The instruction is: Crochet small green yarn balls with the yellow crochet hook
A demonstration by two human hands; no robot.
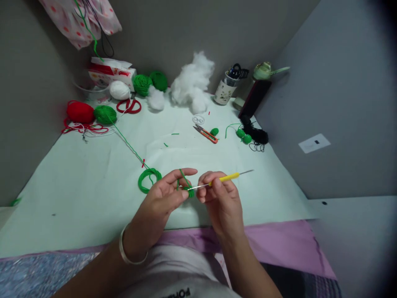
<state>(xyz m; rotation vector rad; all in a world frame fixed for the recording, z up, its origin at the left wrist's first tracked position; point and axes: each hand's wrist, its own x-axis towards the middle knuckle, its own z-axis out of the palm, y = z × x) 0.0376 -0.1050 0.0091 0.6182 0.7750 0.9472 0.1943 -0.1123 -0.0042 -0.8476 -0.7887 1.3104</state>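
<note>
My left hand (166, 194) pinches a small piece of green crochet work (191, 193) between thumb and fingers, with green yarn looped over the raised index finger. My right hand (221, 196) grips a crochet hook (229, 177) by its yellow handle. The hook's thin metal tip points left and meets the green piece; its other metal end sticks out to the right. Just left of my left hand lies a coil of green yarn (141, 182). From there a strand runs back to a green yarn ball (104, 114), passing a small red tie (143, 163).
Orange-handled thread snips (206, 134) and a small green ball (214, 131) lie mid-table. Red scissors (129, 106), red yarn (80, 112), white yarn (119, 90) and stuffing (194, 82) sit behind. At right are green crocheted balls (243, 136), black yarn (256, 133) and a cup (226, 89).
</note>
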